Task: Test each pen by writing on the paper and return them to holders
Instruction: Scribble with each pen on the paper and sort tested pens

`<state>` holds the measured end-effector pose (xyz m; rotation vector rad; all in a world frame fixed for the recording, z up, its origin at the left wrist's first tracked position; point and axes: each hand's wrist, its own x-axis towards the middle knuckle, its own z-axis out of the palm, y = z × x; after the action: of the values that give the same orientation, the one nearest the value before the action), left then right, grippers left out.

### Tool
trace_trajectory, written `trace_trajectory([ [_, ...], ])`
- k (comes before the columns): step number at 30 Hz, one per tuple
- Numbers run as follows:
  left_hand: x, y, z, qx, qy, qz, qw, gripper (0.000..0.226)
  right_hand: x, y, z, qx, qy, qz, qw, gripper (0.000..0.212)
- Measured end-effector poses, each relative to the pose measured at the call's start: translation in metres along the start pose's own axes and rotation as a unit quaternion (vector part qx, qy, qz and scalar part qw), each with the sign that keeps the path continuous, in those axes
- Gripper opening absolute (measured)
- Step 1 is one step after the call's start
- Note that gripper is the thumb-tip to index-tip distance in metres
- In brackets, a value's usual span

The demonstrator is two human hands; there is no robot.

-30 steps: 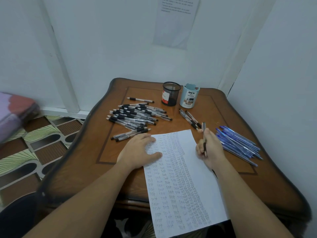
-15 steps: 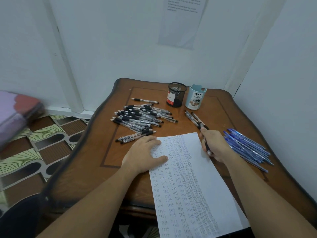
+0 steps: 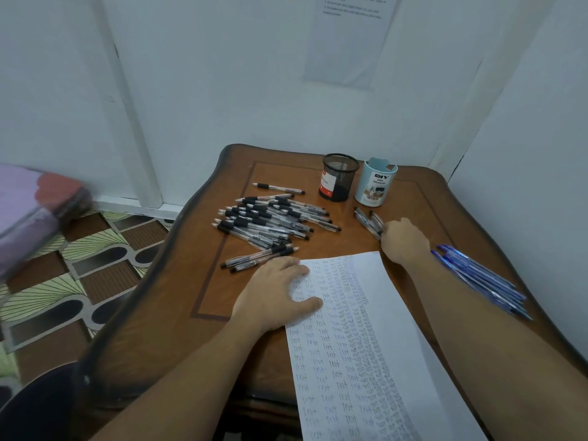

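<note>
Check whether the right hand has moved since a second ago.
Yes. The right hand has left the right edge of the paper and gone away from the person, to the few pens in front of the light blue holder.

The left hand [image 3: 273,294] and right hand [image 3: 404,240] are bare. Both forearms [image 3: 197,370] run bare to the picture's edge. Dark navy fabric [image 3: 41,405] shows at lower left; whether it is clothing is unclear.

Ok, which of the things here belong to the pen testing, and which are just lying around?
Job: white paper sheet filled with handwriting; heap of clear black-grip pens; few more such pens beside the holders; blue pens; black mesh cup holder; pale blue cylindrical holder.
Lying about: printed white notice on the wall; purple and red bundle at left.
</note>
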<state>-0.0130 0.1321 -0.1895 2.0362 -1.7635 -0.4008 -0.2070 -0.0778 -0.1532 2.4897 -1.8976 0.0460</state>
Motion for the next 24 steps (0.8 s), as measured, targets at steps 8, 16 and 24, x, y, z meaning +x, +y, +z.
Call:
trace_trajectory([
  [8, 0.000, -0.001, 0.000, -0.001, -0.006, -0.001, 1.000, 0.072, -0.003, -0.030, -0.006, 0.076, 0.045, -0.123, 0.988, 0.035],
  [16, -0.001, 0.001, -0.002, -0.001, 0.001, 0.003, 1.000, 0.071, -0.008, -0.065, 0.007, 0.197, -0.008, -0.094, 0.976, 0.012],
  [24, -0.002, 0.002, -0.005, -0.002, -0.004, 0.008, 1.000, 0.070, -0.033, -0.045, -0.025, 0.519, -0.008, 0.044, 0.854, 0.015],
])
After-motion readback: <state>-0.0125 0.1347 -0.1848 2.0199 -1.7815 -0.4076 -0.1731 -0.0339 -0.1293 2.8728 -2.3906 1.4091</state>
